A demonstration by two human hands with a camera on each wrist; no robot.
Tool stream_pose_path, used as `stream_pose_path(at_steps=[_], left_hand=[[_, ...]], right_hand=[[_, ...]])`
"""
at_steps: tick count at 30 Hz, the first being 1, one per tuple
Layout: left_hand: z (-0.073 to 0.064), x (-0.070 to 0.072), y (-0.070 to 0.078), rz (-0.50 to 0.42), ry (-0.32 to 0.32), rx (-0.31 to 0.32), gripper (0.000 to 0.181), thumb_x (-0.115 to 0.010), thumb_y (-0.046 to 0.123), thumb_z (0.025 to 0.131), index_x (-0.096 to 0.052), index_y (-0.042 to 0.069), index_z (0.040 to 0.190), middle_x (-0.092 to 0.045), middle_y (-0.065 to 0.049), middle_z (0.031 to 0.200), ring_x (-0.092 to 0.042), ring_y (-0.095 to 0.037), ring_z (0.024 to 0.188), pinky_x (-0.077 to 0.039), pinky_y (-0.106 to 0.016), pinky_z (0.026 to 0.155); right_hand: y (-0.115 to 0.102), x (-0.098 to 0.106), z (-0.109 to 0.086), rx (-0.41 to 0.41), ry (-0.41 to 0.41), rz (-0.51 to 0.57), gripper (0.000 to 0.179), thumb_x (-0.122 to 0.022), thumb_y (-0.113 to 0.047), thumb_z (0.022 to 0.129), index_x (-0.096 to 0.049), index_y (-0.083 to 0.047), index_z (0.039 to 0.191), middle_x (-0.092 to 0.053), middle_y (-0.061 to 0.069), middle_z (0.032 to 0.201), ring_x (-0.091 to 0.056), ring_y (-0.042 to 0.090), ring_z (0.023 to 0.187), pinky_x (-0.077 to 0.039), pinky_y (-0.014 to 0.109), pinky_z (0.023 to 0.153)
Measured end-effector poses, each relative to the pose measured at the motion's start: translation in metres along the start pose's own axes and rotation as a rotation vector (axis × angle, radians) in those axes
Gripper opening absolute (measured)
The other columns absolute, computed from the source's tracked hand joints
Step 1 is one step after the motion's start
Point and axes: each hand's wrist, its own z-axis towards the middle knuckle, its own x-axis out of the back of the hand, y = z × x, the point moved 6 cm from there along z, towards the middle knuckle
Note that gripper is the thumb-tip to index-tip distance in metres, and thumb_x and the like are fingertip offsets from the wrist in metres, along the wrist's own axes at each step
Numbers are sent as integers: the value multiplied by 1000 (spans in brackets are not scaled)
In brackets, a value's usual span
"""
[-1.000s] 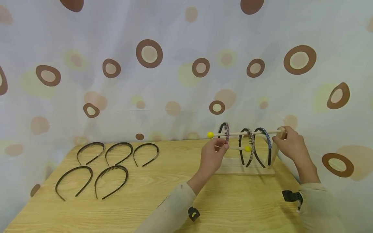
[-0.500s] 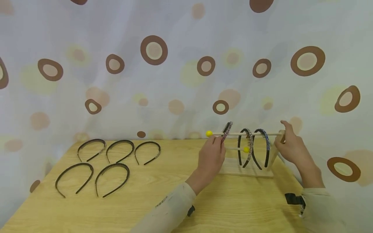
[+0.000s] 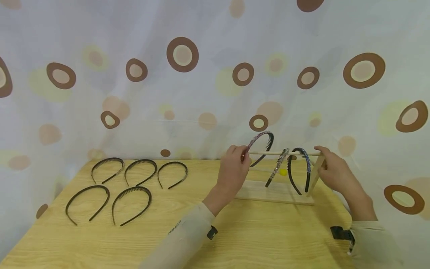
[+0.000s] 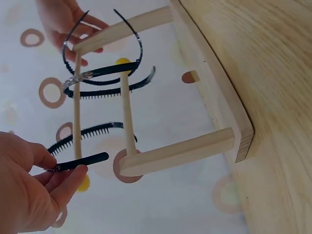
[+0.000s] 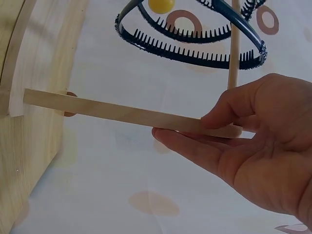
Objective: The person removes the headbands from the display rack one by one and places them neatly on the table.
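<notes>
My left hand (image 3: 231, 170) pinches a black toothed headband with pink glitter (image 3: 258, 139) near the left end of the stand's upper rod (image 3: 268, 152). The left wrist view shows this rod passing between the headband's arms, with a yellow ball (image 4: 84, 184) at its tip just beyond the fingers. On the same rod hang a silver-glitter headband (image 3: 277, 169), tilted, and a blue-glitter headband (image 3: 307, 161). My right hand (image 3: 337, 173) grips the top of the wooden upright (image 5: 122, 112), thumb on one side and fingers on the other.
Several dark headbands, among them a toothed one (image 3: 131, 205), lie in two rows on the left of the wooden table (image 3: 161, 243). The stand's wooden base (image 3: 268, 192) rests at the back right. A lower rod ends in another yellow ball (image 3: 283, 172). A patterned curtain (image 3: 208, 97) hangs behind.
My left hand has moved left along the rod with the pink headband, which has turned round. The silver headband has swung into a tilt. My right index finger, raised half a second ago, is lower.
</notes>
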Motion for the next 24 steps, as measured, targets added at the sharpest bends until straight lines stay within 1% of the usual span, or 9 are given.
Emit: stream_pose_path(at_steps=[2,4,7,10,13,19,22,24], left_hand=[[5,10,-4,-79,12,30,12,-67,1,95,-72,-3,105,-64,-10,92,-66,-14,80,-51,-12,68],[11,21,-8,-138,32,49,12,-68,-2,94,-72,-4,104,-64,-10,91,-66,-15,80,-52,-13,69],[18,36,-15,-202,71,64,12,-67,-3,93,-72,-5,104,-65,-10,91,-67,-17,81,-54,-15,71],[21,54,-23,-226,110,76,14,-65,-2,94,-72,-4,106,-65,-10,93,-68,-17,83,-55,-17,70],[20,71,-33,-233,144,87,15,-65,0,95,-73,-2,108,-66,-8,95,-68,-17,84,-57,-19,70],[13,111,-57,-200,201,124,18,-65,3,97,-73,-1,113,-68,-9,99,-69,-18,87,-58,-24,70],[5,129,-72,-175,201,156,19,-65,2,97,-72,-2,113,-69,-11,100,-70,-21,88,-60,-28,70],[-2,139,-83,-157,180,190,19,-65,2,97,-72,-2,114,-69,-11,102,-70,-22,88,-60,-30,70]], right_hand=[[-1,0,0,9,14,-12,69,-40,8,93,-17,5,158,-52,37,116,-38,19,47,-38,32,43],[-3,1,0,13,27,-24,67,-41,6,94,-19,5,157,-46,41,128,-38,19,47,-38,32,42],[-4,2,0,11,38,-32,65,-41,5,95,-22,4,157,-46,41,128,-38,19,47,-37,32,42],[-5,0,-1,4,39,-32,64,-40,4,95,-23,3,157,-46,41,129,-39,19,47,-37,33,42],[-4,-2,0,-1,37,-34,64,-39,4,94,-24,3,157,-47,42,128,-39,19,46,-38,32,42],[-6,-2,2,4,57,-37,65,-40,5,93,-26,2,156,-48,41,126,-40,19,47,-37,33,43],[-6,-2,1,-2,62,-38,65,-40,5,92,-26,1,156,-49,41,124,-41,19,48,-37,32,42],[-5,-2,1,-7,61,-37,65,-41,5,93,-26,2,156,-50,41,124,-42,20,49,-37,32,42]])
